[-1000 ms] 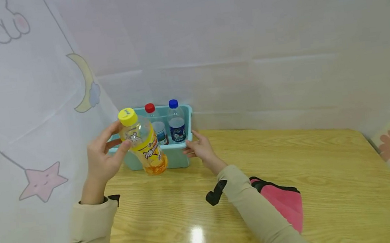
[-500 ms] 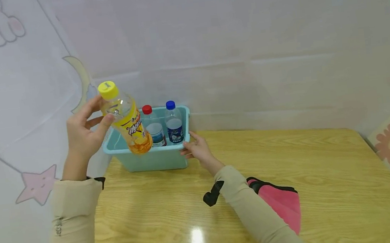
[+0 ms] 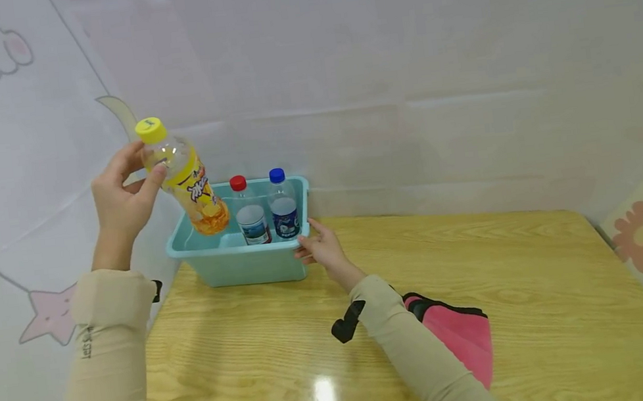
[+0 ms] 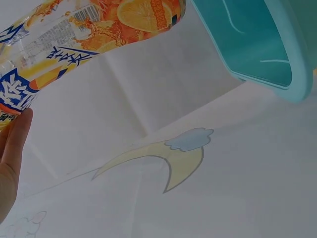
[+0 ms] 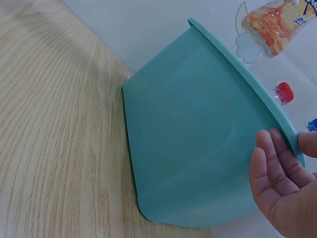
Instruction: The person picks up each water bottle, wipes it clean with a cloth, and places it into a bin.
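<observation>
My left hand [image 3: 120, 190] grips a yellow-capped drink bottle [image 3: 196, 189] around its upper part, thumb in front. The bottle leans with its base toward the lower right, over the left part of a light teal plastic bin [image 3: 240, 267]. A little orange liquid lies at its bottom, and the left wrist view shows its orange-fruit label [image 4: 143, 20]. My right hand [image 3: 327, 251] pinches the bin's rim at the front right corner, thumb on top and fingers below. Inside the bin, a red-capped bottle [image 3: 253, 223] and a blue-capped Pepsi bottle [image 3: 285, 214] stand at the right.
The bin sits on a wooden table [image 3: 546, 294], close to a pale cloth backdrop [image 3: 400, 52] behind and at the left. A pink cloth [image 3: 461, 330] with black edging lies partly under my right forearm.
My left hand has lifted the yellow-capped bottle up and to the left, from in front of the bin to above its left part. The right hand keeps its hold on the rim.
</observation>
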The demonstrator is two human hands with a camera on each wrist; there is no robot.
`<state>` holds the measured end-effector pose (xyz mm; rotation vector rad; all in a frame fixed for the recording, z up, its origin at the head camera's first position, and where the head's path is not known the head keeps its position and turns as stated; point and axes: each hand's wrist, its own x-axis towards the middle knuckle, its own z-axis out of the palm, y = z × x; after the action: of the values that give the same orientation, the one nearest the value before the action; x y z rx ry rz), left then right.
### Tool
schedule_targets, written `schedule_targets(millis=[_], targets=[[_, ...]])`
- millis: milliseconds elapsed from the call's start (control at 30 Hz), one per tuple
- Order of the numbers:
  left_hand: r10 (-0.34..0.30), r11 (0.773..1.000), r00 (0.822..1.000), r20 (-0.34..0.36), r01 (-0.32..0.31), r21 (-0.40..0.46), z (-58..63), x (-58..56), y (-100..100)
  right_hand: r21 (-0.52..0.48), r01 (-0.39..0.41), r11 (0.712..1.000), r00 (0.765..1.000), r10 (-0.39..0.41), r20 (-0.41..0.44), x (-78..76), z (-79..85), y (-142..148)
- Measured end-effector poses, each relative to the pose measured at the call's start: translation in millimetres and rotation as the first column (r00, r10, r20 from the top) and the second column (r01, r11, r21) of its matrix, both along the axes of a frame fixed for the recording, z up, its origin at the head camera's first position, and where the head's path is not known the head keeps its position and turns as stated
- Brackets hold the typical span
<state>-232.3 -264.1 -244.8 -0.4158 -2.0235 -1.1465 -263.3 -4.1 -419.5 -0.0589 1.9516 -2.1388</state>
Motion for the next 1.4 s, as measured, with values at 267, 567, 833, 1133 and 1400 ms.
schedule_targets(millis=[267, 567, 833, 1133, 1400], targets=[[0.115, 0.988, 0.981, 0.156, -0.097, -0.123, 3.9, -19.3, -8, 0.007, 0.015, 1.0, 1.0, -0.015, -0.006, 2.4, 1.7, -1], [0.138, 0.983, 0.932, 0.335, -0.088, -0.159, 2.5, -42.6, -16, 0.012, 0.027, 1.0, 1.0, -0.027, 0.003, 2.2, 1.7, -4], [0.116, 0.965, 0.805, 0.582, 0.046, -0.256, -4.5, -63.2, -26, 0.023, 0.029, 0.999, 1.0, -0.028, -0.004, 1.9, 2.8, -2], [0.136, 0.951, 0.694, 0.707, 0.108, -0.289, -12.8, -77.1, -35, 0.015, 0.025, 1.0, 1.0, -0.025, 0.006, 2.2, 3.3, -3], [0.12, 0.952, 0.602, 0.79, 0.157, -0.264, -20.5, -83.2, -34, 0.015, 0.019, 1.0, 1.0, -0.019, 0.005, 5.5, 3.6, -3]])
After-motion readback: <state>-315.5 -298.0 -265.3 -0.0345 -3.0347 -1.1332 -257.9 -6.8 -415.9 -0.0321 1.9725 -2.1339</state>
